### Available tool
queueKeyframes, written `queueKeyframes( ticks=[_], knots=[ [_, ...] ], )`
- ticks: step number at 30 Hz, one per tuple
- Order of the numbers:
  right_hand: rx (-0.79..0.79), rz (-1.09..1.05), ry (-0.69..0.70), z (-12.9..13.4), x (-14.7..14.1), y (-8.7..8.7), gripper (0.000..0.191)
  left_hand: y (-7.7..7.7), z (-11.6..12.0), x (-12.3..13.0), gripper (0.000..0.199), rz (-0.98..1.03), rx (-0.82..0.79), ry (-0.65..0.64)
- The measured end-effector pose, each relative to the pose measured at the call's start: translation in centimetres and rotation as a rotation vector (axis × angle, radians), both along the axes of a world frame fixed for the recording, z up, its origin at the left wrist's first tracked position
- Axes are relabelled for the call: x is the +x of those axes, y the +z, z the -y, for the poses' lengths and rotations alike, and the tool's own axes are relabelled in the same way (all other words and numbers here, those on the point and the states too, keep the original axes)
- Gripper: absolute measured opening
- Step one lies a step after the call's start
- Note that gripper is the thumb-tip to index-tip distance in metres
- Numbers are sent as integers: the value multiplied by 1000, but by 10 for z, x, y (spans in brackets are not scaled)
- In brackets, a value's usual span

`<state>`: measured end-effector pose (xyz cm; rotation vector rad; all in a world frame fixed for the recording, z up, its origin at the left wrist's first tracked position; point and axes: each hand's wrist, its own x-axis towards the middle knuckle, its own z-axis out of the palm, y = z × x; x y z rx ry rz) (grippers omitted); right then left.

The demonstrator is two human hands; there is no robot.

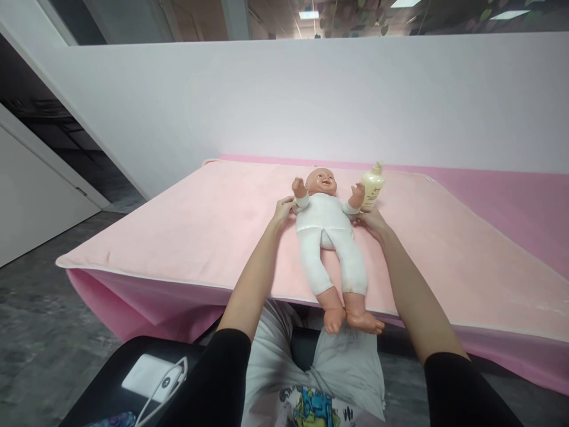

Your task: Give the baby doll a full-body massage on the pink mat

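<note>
A baby doll (325,212) with white cloth body and legs lies on its back on a pink padded sheet (200,225). Its head points to the wall, and its bare plastic feet stick out past the near edge. My left hand (284,212) is closed at the doll's arm on the left side, its fingertips partly hidden by the sleeve. On the other side my right hand (374,222) has its fingers bent in under the doll's other arm, also partly hidden. Just behind that hand stands a pale yellow pump bottle (373,184), upright.
A white wall (284,101) with a window above closes off the back of the table. Darker pink cloth (511,207) shows beyond the sheet and hangs at the front. Lower left, a white power bank (149,377) with a cable lies on a black seat (98,397).
</note>
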<state>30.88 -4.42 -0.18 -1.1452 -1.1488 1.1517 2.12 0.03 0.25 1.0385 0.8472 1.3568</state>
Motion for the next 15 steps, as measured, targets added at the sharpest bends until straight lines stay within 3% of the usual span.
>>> queueKeyframes(
  ticks=[4,7,15],
  knots=[
    [60,30,-88,-3,2,-4,18,1,-6,-2,3,-73,-13,72],
    [62,72,-126,-4,3,-6,21,2,-8,-3,6,-98,3,84],
    [52,-32,-28,2,-1,0,27,5,4,-1,16,-18,-12,46]
  ],
)
